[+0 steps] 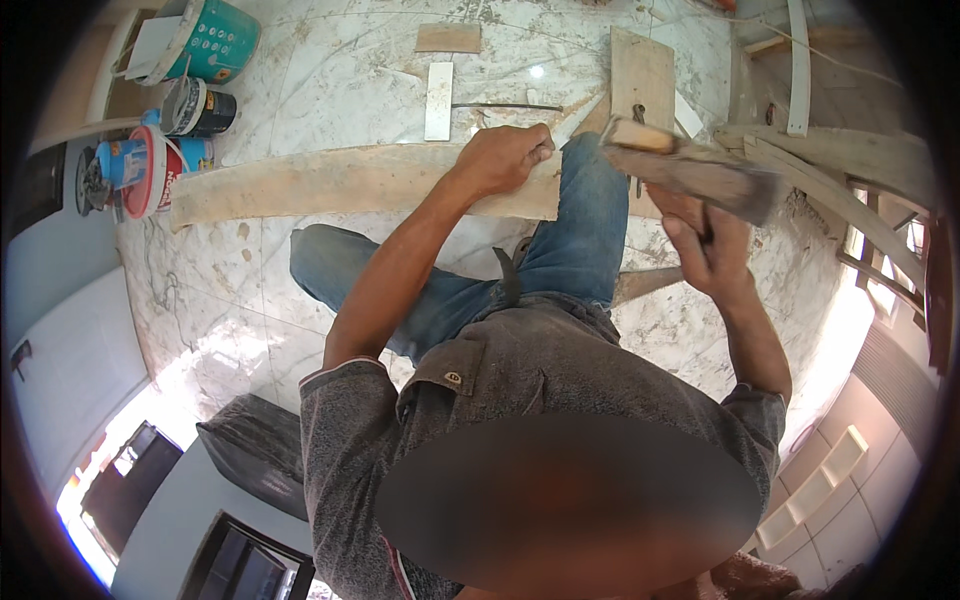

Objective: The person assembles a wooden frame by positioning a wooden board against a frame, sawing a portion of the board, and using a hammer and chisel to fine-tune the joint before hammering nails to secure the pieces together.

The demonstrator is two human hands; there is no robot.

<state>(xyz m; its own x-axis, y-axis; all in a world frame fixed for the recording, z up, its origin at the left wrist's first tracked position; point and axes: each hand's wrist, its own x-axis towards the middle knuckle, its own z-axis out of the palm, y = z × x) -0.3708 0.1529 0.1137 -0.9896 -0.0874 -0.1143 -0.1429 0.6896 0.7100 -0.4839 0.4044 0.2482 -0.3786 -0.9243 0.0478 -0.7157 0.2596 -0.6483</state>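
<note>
A long plywood board (330, 185) lies crosswise in front of me, its sawn right end beside my knee. My left hand (508, 160) is closed in a fist over the board near that end. Whatever its fingers pinch is too small or hidden to make out. To the right, my right hand (708, 245) is raised and closed around a brown wooden block-shaped tool (700, 170). The tool has a lighter end and is smeared by motion, so its exact kind does not show. It is held apart from the board, to the right of my knee.
Beyond the board lie a white strip (438, 102), a thin dark rod (505, 106), a small wood piece (448, 38) and a wide plank (642, 70). A green bucket (225, 42) and black pail (205, 108) stand far left. Timber pieces (830, 150) lean at right.
</note>
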